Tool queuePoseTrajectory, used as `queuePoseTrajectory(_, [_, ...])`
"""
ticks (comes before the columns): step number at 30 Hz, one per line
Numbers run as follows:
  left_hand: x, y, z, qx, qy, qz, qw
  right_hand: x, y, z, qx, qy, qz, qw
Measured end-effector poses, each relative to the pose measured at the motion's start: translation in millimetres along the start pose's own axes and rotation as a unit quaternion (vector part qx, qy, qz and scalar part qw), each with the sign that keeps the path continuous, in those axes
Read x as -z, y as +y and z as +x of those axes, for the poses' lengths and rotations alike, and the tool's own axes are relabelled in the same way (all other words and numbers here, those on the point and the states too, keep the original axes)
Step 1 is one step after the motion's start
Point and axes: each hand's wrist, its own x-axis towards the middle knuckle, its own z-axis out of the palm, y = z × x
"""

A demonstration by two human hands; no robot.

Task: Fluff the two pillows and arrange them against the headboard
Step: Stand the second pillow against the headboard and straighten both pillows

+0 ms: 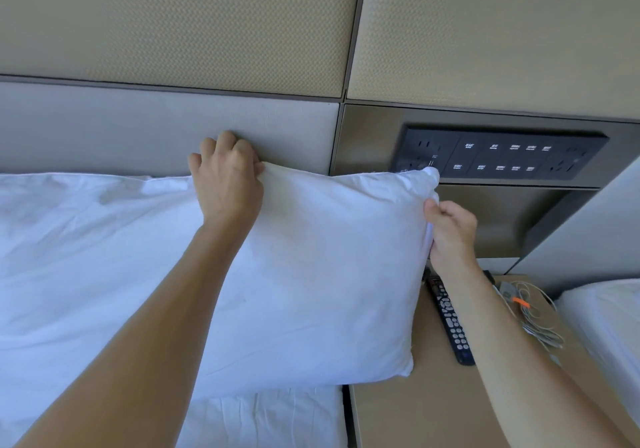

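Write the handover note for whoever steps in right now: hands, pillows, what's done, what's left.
Left hand: grip closed on the top edge of the right pillow.
Right hand: grip pinching that pillow's right edge near its upper corner.
Right pillow is propped near the headboard, beside the nightstand.
Left pillow lies next to it along the headboard.
Left: settle the right pillow, let go, check both look even.

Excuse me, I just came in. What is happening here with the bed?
A person is arranging a white pillow against the headboard. The left hand grips its top edge and the right hand pinches its right side. A second pillow lies to the left, also at the headboard. On the bedside table to the right are a remote control and a coiled cable.
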Motion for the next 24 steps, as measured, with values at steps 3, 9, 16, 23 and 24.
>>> queuePoseTrajectory(3, [-0.5,-4.2,1.5,-0.021,0.006,0.010,1.000,1.8,0.2,2.9,-0.009,0.029,0.012,0.999])
queuePoseTrajectory(9, [-1.2,-24.1,-1.2,-0.056,0.002,-0.027,0.998,-5.1,7.6,4.1,-0.032,0.045,0.015,0.998])
queuePoseTrajectory(16, [20.3,-123.0,-1.1,-0.070,-0.055,0.028,0.996,-0.1,-6.4,11.5,0.007,-0.034,0.037,0.999])
queuePoseTrajectory(23, [29.7,-117.9,12.1,-0.063,0.015,0.000,0.998,-12.4,-19.7,10.4,0.011,0.142,-0.024,0.990])
queuePoseTrajectory(24, [30.4,-119.7,11.7,-0.065,0.018,-0.001,0.998,-16.2,-20.1,4.4,0.027,0.169,-0.038,0.984])
